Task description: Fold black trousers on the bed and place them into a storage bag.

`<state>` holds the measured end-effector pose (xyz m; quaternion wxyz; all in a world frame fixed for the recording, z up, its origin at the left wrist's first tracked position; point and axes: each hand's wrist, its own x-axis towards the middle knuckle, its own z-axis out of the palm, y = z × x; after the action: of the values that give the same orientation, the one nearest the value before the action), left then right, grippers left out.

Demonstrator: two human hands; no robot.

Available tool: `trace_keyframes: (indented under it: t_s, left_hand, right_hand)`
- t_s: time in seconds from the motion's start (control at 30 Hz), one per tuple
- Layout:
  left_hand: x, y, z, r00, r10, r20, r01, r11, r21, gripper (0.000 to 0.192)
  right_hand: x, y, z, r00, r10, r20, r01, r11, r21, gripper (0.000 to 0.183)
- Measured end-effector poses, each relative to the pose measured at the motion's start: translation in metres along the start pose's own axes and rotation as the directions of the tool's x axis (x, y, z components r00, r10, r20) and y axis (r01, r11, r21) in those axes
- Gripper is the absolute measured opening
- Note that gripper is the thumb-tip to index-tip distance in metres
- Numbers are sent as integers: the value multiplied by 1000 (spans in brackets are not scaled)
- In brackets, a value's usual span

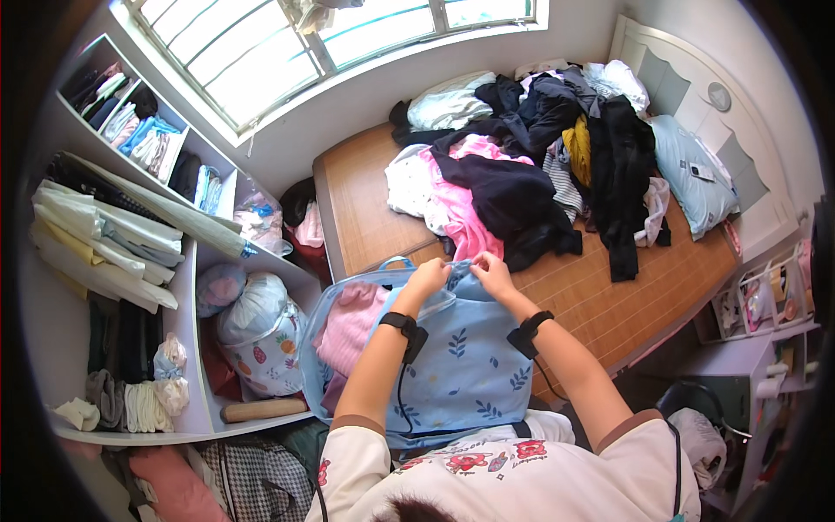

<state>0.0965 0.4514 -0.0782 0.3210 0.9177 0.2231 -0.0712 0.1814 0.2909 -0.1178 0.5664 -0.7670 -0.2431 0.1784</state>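
Note:
A light blue fabric storage bag (456, 365) with a dark leaf print stands in front of my body, beside the edge of the bed. My left hand (432, 275) pinches its upper far edge. Close by on the right, my right hand (494, 275) grips the same edge, with a short stretch of bunched blue fabric between the two hands. On the bag's left side, a pink ribbed garment (352, 314) shows inside. A blue loop handle (396, 262) sticks up behind my left hand. Fingers hide the exact spot that each hand holds.
Beyond the bag, a bed mat (626, 320) bears a heap of clothes (522, 189) and a light blue pillow (691, 176). An open wardrobe (202, 365) with folded and hanging clothes stands on the left. At right is a white storage rack (770, 293). Black cords hang from both wrist straps.

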Motion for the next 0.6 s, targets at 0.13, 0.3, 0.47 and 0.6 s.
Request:
trace_keyframes:
  t_s: [0.13,0.3,0.47,0.6]
  left_hand:
    - [15,-3,23,991,-62,-116,39,981,-189,37]
    - [12,9,19,979,4,-206,-57,965,-256,38]
    - [9,12,14,990,-45,-134,13,973,-230,36]
    - [12,3,15,1000,1,-30,-6,988,-157,36]
  right_hand:
    - [-3,1,1,1000,4,-5,-4,1000,30,12]
    - [-6,-3,5,1000,10,-1,-10,997,76,12]
    - [-6,5,6,998,-65,-1,65,997,37,13]
    - [-9,4,8,993,-119,8,119,993,14,13]
